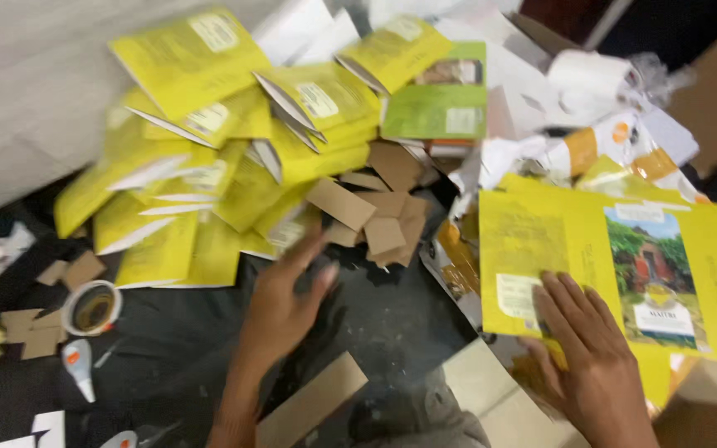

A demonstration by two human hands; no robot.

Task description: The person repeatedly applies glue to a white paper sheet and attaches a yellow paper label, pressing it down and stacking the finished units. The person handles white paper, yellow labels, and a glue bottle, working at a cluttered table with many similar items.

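Head view: at three o'clock a flat yellow printed cover sheet (616, 265) is pinned under the spread fingers of the right hand (595, 357), while the left hand (284, 303), fingers loosely apart and gripping nothing, is stretched toward the small brown cardboard pieces (375, 216) at twelve o'clock. The sheet is judged light, thin, glossy and easily creased, best pinched at an edge. The cardboard looks stiff, matte and rectangular.
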